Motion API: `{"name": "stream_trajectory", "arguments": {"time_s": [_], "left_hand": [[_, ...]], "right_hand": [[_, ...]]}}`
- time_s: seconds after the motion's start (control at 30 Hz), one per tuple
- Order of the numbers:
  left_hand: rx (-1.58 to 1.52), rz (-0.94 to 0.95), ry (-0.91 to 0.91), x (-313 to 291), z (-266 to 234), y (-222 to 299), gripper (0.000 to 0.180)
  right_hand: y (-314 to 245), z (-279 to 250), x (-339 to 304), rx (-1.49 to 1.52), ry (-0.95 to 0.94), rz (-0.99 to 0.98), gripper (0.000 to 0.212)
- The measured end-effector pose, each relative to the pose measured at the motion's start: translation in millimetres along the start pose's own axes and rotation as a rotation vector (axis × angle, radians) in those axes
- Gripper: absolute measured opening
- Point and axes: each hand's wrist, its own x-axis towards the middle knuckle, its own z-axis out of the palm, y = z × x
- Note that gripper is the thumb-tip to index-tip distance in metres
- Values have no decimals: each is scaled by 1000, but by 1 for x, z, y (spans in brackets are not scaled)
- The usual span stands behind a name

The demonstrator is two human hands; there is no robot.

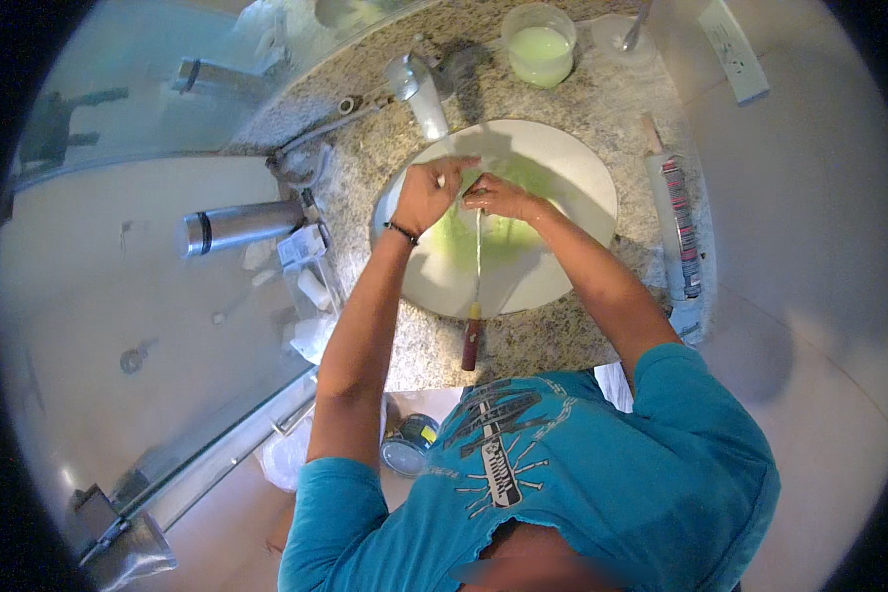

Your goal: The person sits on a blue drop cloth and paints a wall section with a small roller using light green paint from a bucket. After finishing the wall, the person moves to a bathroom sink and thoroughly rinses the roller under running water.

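Observation:
Both hands are over an oval white sink basin (553,286) streaked with pale green liquid. My left hand (429,195), with a dark bracelet at the wrist, has its index finger stretched toward the right hand and nothing visible in its grasp. Close beside it, my right hand (501,197) has its fingers bent and pressed together; what they pinch is too small to make out. A slim tool (472,340) with a red-brown handle, yellow collar and thin pale shaft lies across the basin's front rim. Its far end reaches the right fingertips, partly hidden there.
A chrome faucet (421,94) rises behind the basin. A clear cup (541,47) of light green liquid stands at the back right. A long tube-shaped package (677,227) lies on the right of the granite counter (419,350). A steel flask (242,227) is at the left.

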Motion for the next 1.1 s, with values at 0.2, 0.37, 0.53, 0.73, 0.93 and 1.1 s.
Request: {"name": "stream_trajectory", "arguments": {"time_s": [0.2, 0.37, 0.53, 0.73, 0.93, 1.1], "left_hand": [[-1048, -379, 447, 46, 37, 18, 30], [-1508, -365, 220, 22, 28, 24, 30], [-661, -570, 232, -58, -10, -15, 48], [201, -454, 291, -116, -7, -65, 37], [-99, -474, 193, -163, 75, 5, 55], [-523, -597, 114, -168, 121, 53, 51]], "right_hand": [[-14, 5, -5, 159, 86, 75, 44], [-8, -2, -1, 104, 118, 272, 54], [-7, -5, 9, 297, 155, 251, 39], [-17, 3, 25, 471, 204, 131, 38], [-28, 16, 30, 826, 599, 152, 30], [-28, 9, 44, 1266, 637, 88, 24]]}}
